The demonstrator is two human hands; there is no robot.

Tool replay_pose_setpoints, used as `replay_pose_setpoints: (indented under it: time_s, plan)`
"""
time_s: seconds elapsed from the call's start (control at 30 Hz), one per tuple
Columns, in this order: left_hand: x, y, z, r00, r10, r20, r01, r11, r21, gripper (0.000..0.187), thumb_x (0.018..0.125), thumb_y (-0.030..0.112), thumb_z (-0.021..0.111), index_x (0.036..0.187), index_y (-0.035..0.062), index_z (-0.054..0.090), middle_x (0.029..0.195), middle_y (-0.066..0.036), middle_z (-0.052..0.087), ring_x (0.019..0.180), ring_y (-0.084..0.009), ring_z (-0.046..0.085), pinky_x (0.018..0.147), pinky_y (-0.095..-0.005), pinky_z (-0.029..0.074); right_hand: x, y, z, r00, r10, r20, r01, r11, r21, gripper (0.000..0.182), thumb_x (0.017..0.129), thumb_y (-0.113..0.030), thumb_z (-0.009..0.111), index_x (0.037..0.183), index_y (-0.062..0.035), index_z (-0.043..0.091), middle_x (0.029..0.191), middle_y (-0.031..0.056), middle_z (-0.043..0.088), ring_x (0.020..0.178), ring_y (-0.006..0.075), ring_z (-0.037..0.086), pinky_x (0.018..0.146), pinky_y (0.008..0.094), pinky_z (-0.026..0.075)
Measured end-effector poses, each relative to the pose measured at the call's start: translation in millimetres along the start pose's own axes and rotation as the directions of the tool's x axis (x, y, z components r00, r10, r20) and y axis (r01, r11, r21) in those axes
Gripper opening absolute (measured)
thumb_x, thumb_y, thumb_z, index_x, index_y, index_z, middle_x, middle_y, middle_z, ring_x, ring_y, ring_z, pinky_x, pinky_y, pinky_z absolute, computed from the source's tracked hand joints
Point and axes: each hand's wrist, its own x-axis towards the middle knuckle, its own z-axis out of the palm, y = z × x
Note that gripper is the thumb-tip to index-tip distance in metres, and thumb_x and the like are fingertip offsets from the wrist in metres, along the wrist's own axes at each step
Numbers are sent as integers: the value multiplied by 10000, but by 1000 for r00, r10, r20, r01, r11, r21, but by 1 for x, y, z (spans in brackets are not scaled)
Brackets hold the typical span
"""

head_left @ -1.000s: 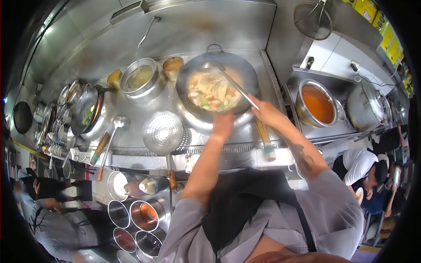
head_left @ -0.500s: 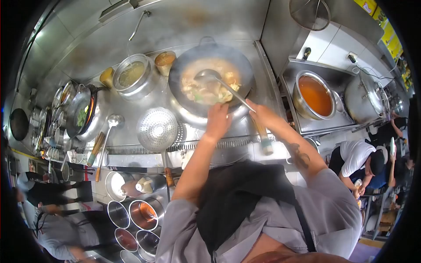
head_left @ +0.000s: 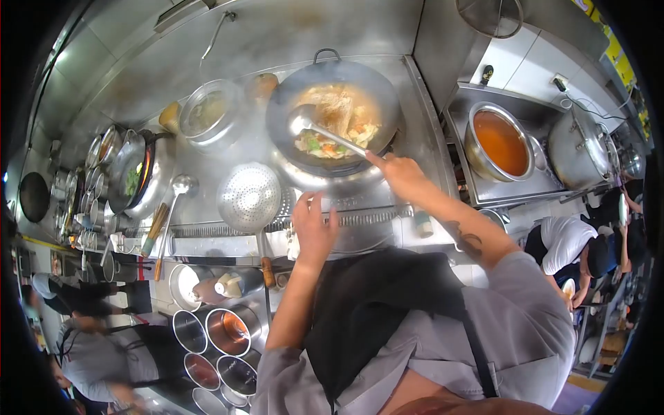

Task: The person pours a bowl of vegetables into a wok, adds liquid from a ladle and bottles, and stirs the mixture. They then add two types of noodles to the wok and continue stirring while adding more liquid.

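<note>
My right hand (head_left: 402,178) is closed around the handle of a metal ladle (head_left: 339,136). The ladle's bowl is over the left part of a large dark wok (head_left: 282,142), which holds steaming food (head_left: 335,114) with pale, orange and green pieces in broth. Off the wok, my left hand (head_left: 315,229) hovers above the stove's front edge with its fingers apart and nothing visible in them. To its left lies a perforated strainer (head_left: 249,197) with a wooden handle.
Left of the wok stand a pot (head_left: 207,114) and a second wok (head_left: 128,173). Another ladle (head_left: 173,211) rests on the stove. At right are a bowl of orange liquid (head_left: 499,142) and a lidded pot (head_left: 577,155). Metal canisters (head_left: 228,332) stand low left. A co-worker (head_left: 564,245) bends over at right.
My left hand has left the wok's near rim and moved down and left, its fingers opening. The ladle has shifted left in the wok, and the food has been tossed about.
</note>
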Motion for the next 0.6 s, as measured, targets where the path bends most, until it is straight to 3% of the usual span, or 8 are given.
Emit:
replay_pose_setpoints:
  time_s: [0.07, 0.2, 0.3, 0.37, 0.4, 0.47, 0.5, 0.6]
  plan:
    - [-10, -4, -8, 998, -59, -22, 59, 998, 21, 448, 744, 80, 698, 1157, -8, 550, 1161, -200, 517, 1038, -365, 509, 891, -459, 384, -7, 10, -6, 996, -70, 58, 78, 988, -136, 599, 847, -21, 507, 1426, -111, 382, 902, 182, 613, 819, 344, 646, 706, 461, 528]
    - [-35, -21, -28, 992, -119, -43, 123, 986, 112, 458, 752, 100, 692, 1170, -20, 547, 1170, -214, 504, 1040, -376, 502, 893, -469, 377, -24, 26, -28, 993, -3, 117, 22, 985, -169, 595, 853, -37, 523, 1426, -115, 381, 865, 182, 624, 809, 339, 647, 701, 456, 523]
    - [-60, -35, -37, 977, -207, -53, 213, 965, 153, 454, 775, 87, 665, 1187, -37, 517, 1184, -247, 489, 1089, -413, 479, 937, -481, 371, -52, 32, -32, 1000, -4, -3, 4, 1000, 29, 577, 875, -85, 547, 1427, -100, 379, 827, 186, 635, 756, 355, 646, 678, 459, 512]
    - [-69, -37, -44, 959, -272, -80, 283, 941, 188, 462, 776, 80, 657, 1196, -42, 508, 1178, -249, 485, 1095, -419, 475, 959, -479, 367, -76, 33, -36, 991, -91, -99, 114, 957, 266, 560, 913, -138, 550, 1439, -96, 363, 745, 126, 624, 607, 281, 623, 592, 403, 501]
    - [-73, -41, -45, 959, -273, -79, 283, 941, 187, 462, 776, 80, 657, 1196, -42, 508, 1178, -249, 485, 1095, -419, 475, 959, -479, 367, -86, 23, -48, 991, -90, -98, 113, 958, 265, 560, 913, -138, 550, 1439, -96, 363, 745, 126, 624, 607, 281, 623, 592, 403, 501]
    - [-76, -48, -46, 957, -263, -122, 284, 938, 200, 489, 767, 114, 670, 1206, -34, 512, 1192, -238, 489, 1100, -407, 473, 924, -479, 373, -104, 4, -78, 937, 108, 333, -308, 704, 640, 550, 930, -151, 545, 1447, -105, 360, 695, 57, 570, 514, 176, 551, 519, 329, 471]
    - [-75, -47, -46, 955, -273, -117, 292, 933, 211, 492, 771, 113, 665, 1209, -41, 502, 1198, -246, 484, 1105, -415, 469, 934, -487, 369, -107, 5, -77, 902, 97, 420, -386, 616, 687, 543, 939, -148, 532, 1452, -119, 357, 667, 19, 514, 512, 106, 498, 494, 276, 446]
    - [-64, -42, -40, 969, -229, -97, 244, 951, 189, 476, 787, 80, 659, 1212, -56, 492, 1193, -261, 473, 1104, -419, 469, 958, -473, 369, -94, 10, -42, 926, 84, 369, -316, 709, 631, 546, 937, -165, 535, 1448, -103, 356, 666, 55, 537, 503, 132, 512, 498, 290, 453]
